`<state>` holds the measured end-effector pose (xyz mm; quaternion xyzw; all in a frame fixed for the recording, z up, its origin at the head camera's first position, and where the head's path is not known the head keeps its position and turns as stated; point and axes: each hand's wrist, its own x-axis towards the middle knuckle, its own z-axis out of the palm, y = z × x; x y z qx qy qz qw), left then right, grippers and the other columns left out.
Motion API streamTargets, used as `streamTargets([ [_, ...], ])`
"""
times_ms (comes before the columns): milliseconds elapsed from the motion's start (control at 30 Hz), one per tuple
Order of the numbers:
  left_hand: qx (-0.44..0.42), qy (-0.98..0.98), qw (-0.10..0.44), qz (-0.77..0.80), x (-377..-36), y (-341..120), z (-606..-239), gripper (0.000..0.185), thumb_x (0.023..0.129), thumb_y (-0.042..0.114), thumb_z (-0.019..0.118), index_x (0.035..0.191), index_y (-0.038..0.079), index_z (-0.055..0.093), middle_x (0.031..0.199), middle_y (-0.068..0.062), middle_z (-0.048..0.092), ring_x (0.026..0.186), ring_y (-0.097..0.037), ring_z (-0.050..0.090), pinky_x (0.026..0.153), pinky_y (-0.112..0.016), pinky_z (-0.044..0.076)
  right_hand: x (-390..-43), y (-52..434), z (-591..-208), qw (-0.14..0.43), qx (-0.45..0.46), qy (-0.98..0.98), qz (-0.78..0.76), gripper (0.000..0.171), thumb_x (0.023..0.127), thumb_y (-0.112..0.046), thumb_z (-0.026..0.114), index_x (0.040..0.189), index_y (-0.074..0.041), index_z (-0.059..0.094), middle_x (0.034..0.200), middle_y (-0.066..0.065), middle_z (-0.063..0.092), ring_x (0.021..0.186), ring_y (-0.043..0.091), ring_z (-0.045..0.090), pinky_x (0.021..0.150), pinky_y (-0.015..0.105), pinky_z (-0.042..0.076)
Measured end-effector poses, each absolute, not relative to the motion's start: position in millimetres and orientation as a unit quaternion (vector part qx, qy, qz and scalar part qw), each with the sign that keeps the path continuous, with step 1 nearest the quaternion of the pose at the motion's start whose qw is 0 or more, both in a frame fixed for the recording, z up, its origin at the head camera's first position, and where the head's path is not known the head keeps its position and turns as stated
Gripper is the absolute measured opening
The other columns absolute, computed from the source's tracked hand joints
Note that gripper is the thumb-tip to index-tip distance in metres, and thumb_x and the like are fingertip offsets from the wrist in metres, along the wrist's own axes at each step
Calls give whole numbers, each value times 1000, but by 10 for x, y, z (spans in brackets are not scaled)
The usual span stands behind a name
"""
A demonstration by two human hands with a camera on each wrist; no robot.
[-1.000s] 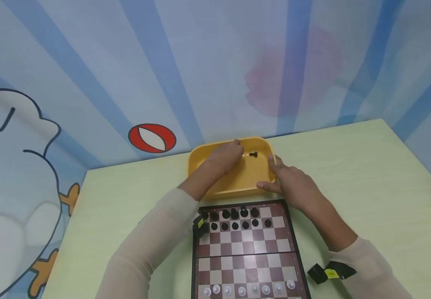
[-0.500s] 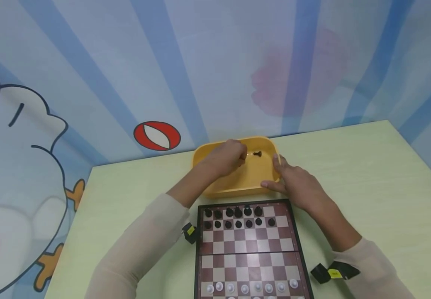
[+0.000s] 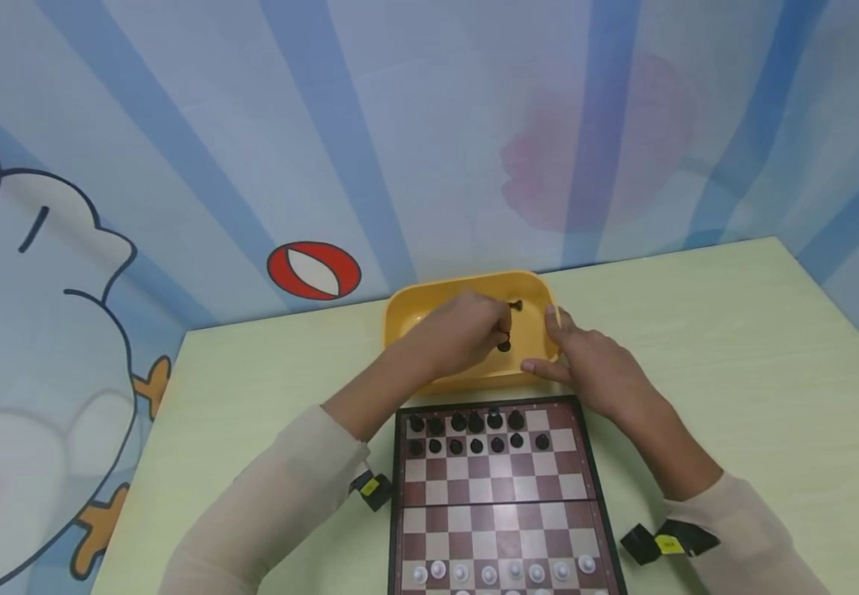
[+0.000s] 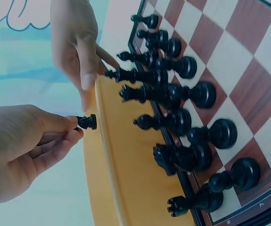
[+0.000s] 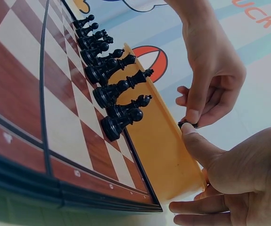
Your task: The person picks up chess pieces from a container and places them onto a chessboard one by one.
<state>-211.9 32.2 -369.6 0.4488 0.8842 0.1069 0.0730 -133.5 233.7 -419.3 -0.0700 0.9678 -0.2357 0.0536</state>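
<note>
My left hand point(image 3: 466, 335) pinches a black chess piece point(image 4: 87, 122) between thumb and fingertips. The piece is over the yellow tray point(image 3: 466, 383), with its round base showing beyond the fingers and its top hidden by them. Another black chess piece point(image 3: 517, 306) lies in the tray near the far wall, partly covered by the left hand. At the tray's right end, my right hand point(image 3: 600, 372) holds the rim, thumb along the front side and fingers at the far corner. In the right wrist view the right thumb point(image 5: 203, 148) overlaps the held piece.
In front of the tray lies a chessboard point(image 3: 503, 487) with a dark frame. Black pieces point(image 3: 476, 423) stand in two rows at its far end, white pieces point(image 3: 489, 573) at the near end. A printed cloth wall point(image 3: 429, 149) rises behind the table.
My left hand has moved right and nearer inside the tray, and the black piece in its fingers now shows below them. The right hand keeps its hold on the tray.
</note>
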Motion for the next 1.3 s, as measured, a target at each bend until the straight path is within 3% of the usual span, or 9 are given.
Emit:
streamTargets([
  [200,452,880,85,116,-1947,327,-3592,11,104,15,70,111,7,73,103,-3,76,90,-12,70,83,-23,57,-1344,2352,-4190,54,-76,970,-226,97,102,-50,68,164,8,21,129,37,66,101,43,72,81,54,56],
  [467,457,878,86,115,-1725,274,-3502,12,103,20,72,111,12,74,102,2,73,88,-9,64,82,-22,55,-1335,2350,-4174,58,-77,970,-222,94,102,-49,67,164,6,23,136,37,63,91,34,69,75,47,54],
  [600,481,867,69,110,-1634,284,-3527,13,102,25,74,111,16,77,103,6,74,86,-5,64,81,-20,54,-1329,2356,-4174,56,-79,970,-224,92,103,-47,67,165,5,23,124,34,67,83,29,64,70,42,50],
  [800,507,856,59,89,-1552,328,-3590,24,101,24,74,125,23,78,100,9,73,83,-2,61,77,-17,52,-1304,2340,-4164,41,-97,972,-210,82,106,-36,67,164,6,26,154,34,50,102,39,71,76,47,55],
  [900,507,855,67,92,-1535,352,-3639,31,101,22,73,132,25,76,99,9,73,82,-1,61,77,-16,52,-1301,2320,-4157,36,-97,974,-200,77,106,-25,67,164,4,27,156,32,50,99,37,71,75,47,54],
  [1000,498,858,85,94,-1521,373,-3701,21,100,21,74,121,20,79,98,9,73,81,-1,61,76,-15,51,-1300,2304,-4158,39,-97,975,-198,78,105,-24,68,165,4,27,157,30,49,108,40,72,79,49,56],
  [1133,493,859,97,100,-1499,402,-3790,4,99,21,75,98,18,78,91,10,72,75,-1,60,72,-15,50,-1298,2306,-4170,44,-96,975,-195,81,107,-35,65,165,4,25,160,30,45,114,44,71,82,52,57],
  [1300,483,863,108,100,-1465,444,-3861,7,99,20,75,93,19,77,82,12,69,68,-2,59,65,-15,48,-1297,2331,-4180,48,-94,973,-203,86,106,-45,63,164,6,24,151,36,52,90,35,69,67,42,51],
])
